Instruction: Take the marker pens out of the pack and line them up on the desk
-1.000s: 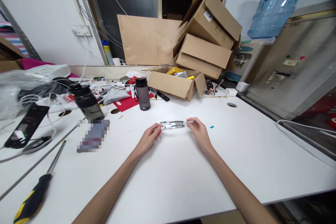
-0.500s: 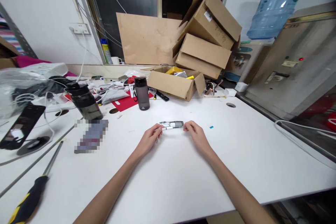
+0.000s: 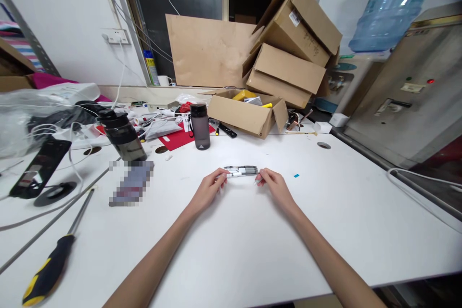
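Observation:
Several pens (image 3: pixel 241 169) lie side by side on the white table in front of me, with dark, grey and white barrels. My left hand (image 3: pixel 211 186) is closed in a pinch around the left end of the nearest one, a white pen (image 3: pixel 236 174). At the right ends of the pens is my right hand (image 3: pixel 275 185), its thumb and fingers pressed together. A small pale thing shows at its fingertips, too small to name. Whether that hand also touches the pens is unclear.
A screwdriver (image 3: pixel 54 262), a blurred-out flat object (image 3: pixel 132 185) and a phone on a stand (image 3: pixel 39 168) are on the left. Behind stand two dark bottles (image 3: pixel 200 127) (image 3: pixel 122 137) and an open cardboard box (image 3: pixel 241 113). A small blue piece (image 3: pixel 296 175) lies to the right.
The whole view has shifted slightly right. My right hand has turned a little at the pens' right ends, and a small pale thing now shows at its fingertips. My left hand keeps its pinch.

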{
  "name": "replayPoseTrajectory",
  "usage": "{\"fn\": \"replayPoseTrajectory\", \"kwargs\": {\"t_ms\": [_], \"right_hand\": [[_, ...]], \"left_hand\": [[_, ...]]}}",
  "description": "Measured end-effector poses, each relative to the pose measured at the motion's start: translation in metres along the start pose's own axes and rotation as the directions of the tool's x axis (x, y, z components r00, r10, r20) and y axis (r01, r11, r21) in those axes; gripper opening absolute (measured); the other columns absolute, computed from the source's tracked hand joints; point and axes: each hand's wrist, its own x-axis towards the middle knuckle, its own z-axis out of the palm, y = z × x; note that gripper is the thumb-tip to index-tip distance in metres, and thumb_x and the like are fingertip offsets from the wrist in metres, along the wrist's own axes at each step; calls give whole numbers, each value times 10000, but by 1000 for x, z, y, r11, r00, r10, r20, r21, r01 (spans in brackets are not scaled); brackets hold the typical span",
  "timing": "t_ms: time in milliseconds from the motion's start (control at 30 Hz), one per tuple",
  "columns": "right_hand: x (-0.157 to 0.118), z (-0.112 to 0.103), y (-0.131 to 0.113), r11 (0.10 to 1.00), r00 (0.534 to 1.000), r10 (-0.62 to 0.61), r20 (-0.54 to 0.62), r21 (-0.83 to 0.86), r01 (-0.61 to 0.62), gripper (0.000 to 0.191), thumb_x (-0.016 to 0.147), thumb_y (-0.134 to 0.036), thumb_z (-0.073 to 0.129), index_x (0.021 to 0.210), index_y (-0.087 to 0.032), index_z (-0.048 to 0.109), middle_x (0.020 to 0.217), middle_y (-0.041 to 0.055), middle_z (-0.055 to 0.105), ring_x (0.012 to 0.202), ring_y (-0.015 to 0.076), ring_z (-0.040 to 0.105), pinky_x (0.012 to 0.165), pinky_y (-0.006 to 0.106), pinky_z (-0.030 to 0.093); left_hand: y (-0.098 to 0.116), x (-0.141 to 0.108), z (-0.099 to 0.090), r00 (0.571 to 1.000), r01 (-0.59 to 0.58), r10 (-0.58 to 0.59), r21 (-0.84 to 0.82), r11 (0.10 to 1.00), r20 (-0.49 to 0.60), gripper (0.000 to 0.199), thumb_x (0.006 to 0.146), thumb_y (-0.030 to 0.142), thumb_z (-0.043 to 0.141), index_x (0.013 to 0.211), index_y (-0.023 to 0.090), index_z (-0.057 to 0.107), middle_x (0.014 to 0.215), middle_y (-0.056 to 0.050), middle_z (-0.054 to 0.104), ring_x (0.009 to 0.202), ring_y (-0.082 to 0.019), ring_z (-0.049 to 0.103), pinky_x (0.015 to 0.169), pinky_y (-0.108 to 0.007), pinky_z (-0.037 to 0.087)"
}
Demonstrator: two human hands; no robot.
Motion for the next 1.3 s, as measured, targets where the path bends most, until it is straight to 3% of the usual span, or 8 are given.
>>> {"fn": "replayPoseTrajectory", "kwargs": {"t_ms": [333, 800, 1300], "right_hand": [[5, -16, -2, 999, 990, -38, -134, 3, 39, 358, 906, -550, 576, 805, -211, 632, 867, 55, 689, 808, 228, 657, 821, 354, 505], [3, -17, -6, 988, 980, -143, -138, -82, 132, 275, 922, -476, 600, 913, -208, 660, 948, 75, 695, 891, 242, 671, 854, 350, 503], [4, -17, -7, 991, 983, -122, -136, -71, 114, 253, 900, -455, 623, 940, -211, 675, 975, 71, 710, 905, 243, 687, 877, 364, 507]], "left_hand": [[-2, 3, -15, 998, 7, -4, 49, 999, -59, 351, 976, 485, 472, 1080, 208, 661, 784, 0, 595, 688, -156, 502, 646, -249, 394], [4, 0, -15, 999, 23, -18, 90, 996, -52, 345, 987, 475, 460, 1068, 204, 657, 790, 2, 588, 696, -157, 504, 648, -253, 381], [8, -1, -13, 999, 20, -15, 119, 993, -38, 345, 972, 473, 468, 1042, 203, 671, 793, 0, 598, 695, -158, 515, 656, -255, 383]]}}
